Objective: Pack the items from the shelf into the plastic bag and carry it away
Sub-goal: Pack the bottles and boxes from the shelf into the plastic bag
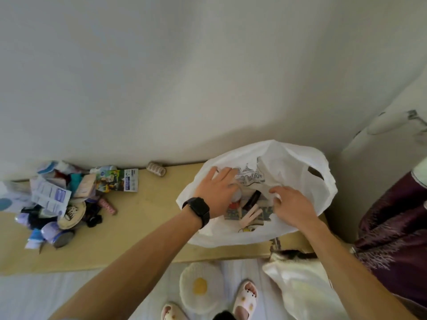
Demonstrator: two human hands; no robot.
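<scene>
**One white bag held open on the shelf, two hands at its mouth**

One white plastic bag (pixel 288 162) is seen standing on the right part of the light wooden shelf (pixel 147 204), against the wall, with its mouth held open. One cut-out handle hole is visible in the far right side of the bag. Inside it, several items are glimpsed: a dark object, two pale stick-like pieces (pixel 250 217) and printed packaging, none of which can be made out clearly.

The left hand (pixel 217 192) is laid on the left rim of the bag with its fingers spread; one dark watch (pixel 197 210) is worn on that wrist. The right hand (pixel 292 205) is placed at the right inner side, its fingers curled onto the plastic; whether the plastic is pinched cannot be told.

Well apart to the left, one pile of small items (pixel 57 199) is left on the shelf: leaflets, purple containers, dark hair ties and a green printed box; an exact count is not possible. One small ridged roll (pixel 157 168) lies alone by the wall.

Below the shelf, two slippers (pixel 245 299), partly cut off, and one egg-shaped cushion (pixel 201 287) are seen.
</scene>
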